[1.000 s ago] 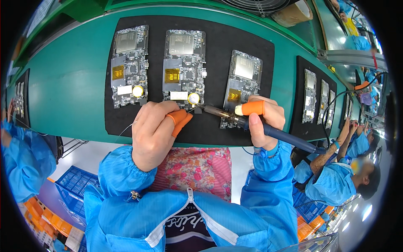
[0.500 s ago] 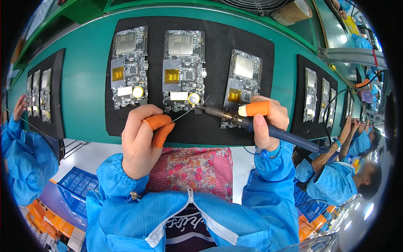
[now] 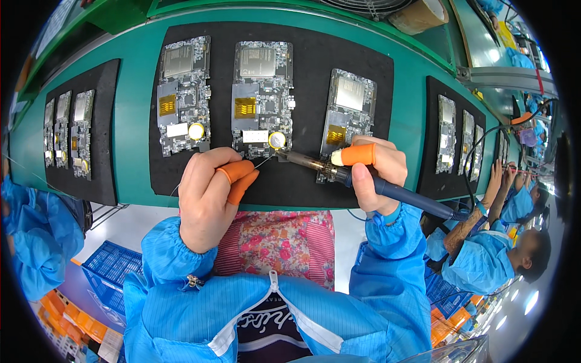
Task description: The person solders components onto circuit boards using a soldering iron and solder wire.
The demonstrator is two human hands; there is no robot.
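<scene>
Grips a navy-handled, metal-barrelled soldering iron point(image 3: 411, 197) in the right hand point(image 3: 380, 176); pinches a thin silvery wire point(image 3: 264, 162) in the left hand point(image 3: 207, 195). Could scorch a round, yellow-rimmed metal cell point(image 3: 276, 140) by slipping on the long, black-and-silver middle circuit board point(image 3: 261, 91), centred among 3 on the flat black mat point(image 3: 290, 184), or nudge the matching right board point(image 3: 351, 94) by lowering the iron. Has bare mat between those 2 boards, tighter room along the near edge, open green counter point(image 3: 134, 121) leftward.

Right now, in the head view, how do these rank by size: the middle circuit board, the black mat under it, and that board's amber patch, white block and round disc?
Largest to smallest:
1. Black mat
2. Middle circuit board
3. Amber patch
Last, unranked: white block and round disc; they look alike in size.
</scene>
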